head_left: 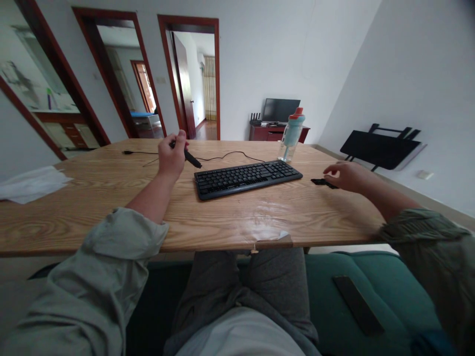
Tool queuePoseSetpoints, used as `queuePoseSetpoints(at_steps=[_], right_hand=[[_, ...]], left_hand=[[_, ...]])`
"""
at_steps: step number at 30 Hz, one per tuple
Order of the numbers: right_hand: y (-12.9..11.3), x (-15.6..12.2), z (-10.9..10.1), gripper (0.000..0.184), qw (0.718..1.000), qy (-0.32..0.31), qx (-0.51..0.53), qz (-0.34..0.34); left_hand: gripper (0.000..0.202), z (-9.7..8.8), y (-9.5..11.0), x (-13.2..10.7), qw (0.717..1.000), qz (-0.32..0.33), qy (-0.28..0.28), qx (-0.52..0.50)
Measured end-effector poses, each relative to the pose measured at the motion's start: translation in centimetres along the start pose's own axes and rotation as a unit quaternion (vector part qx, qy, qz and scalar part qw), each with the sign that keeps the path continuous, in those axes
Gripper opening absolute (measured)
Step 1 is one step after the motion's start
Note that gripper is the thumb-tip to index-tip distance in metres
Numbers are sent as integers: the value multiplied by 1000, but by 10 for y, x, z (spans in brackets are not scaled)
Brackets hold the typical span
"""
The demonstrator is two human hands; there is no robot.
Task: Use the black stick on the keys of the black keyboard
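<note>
My left hand (172, 154) is raised above the table, left of the keyboard, with its fingers wrapped round a slim black brush-like tool (192, 158). The tool's dark tip points down and right, close to the keyboard's upper left corner. A black keyboard (247, 179) lies slightly slanted on the table. Right of it, my right hand (347, 176) is low over the wood, thumb and fingers curled together at a little heap of small black pieces (319, 182), which look like loose keycaps. Whatever sits between those fingertips is hidden.
A clear bottle with a red cap (293, 134) stands behind the keyboard's right end. The keyboard's cable (237, 152) runs leftward across the wooden table (111, 217). White tissue or plastic (35, 184) lies at the left. Peeling tape (276, 241) marks the front edge.
</note>
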State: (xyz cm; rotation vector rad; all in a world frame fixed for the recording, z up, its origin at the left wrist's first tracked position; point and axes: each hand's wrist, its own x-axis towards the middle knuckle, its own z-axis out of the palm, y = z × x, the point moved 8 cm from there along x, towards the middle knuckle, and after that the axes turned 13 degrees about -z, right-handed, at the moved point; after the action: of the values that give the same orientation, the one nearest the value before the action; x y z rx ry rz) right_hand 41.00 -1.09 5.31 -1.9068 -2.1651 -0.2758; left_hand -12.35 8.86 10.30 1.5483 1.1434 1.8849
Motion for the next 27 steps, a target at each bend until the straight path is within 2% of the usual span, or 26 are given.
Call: queuePoseSetpoints(at_steps=[2,4,6,9,11,14,17,21,24,27], right_hand=[[-52,22,-8,16,998,17,52,-31],[-124,46,-10,22,987,18,122,-108],[-200,64,-11,29,962,22,193,-191],[-298,79,-7,37,908,2,289,-304],[-336,84,-5,34,879,10,330,-345],[-354,90,2,37,849,24,404,-341],[-341,93,8,42,825,67,475,-298],[-316,94,18,46,806,133,530,-227],[-314,94,26,47,809,155,526,-212],[-320,92,32,46,807,157,523,-224]], left_hand=[[47,18,11,-8,999,12,-41,24],[43,46,21,-21,987,12,-146,63],[36,68,35,-38,967,45,-235,89],[30,81,51,-54,947,96,-280,124],[30,79,55,-53,946,106,-280,124],[33,66,49,-42,951,81,-286,89],[38,52,28,-33,940,6,-334,74],[41,41,-8,-48,874,-93,-445,173],[37,38,-17,-62,846,-99,-476,218],[43,38,-16,-62,861,-79,-449,228]])
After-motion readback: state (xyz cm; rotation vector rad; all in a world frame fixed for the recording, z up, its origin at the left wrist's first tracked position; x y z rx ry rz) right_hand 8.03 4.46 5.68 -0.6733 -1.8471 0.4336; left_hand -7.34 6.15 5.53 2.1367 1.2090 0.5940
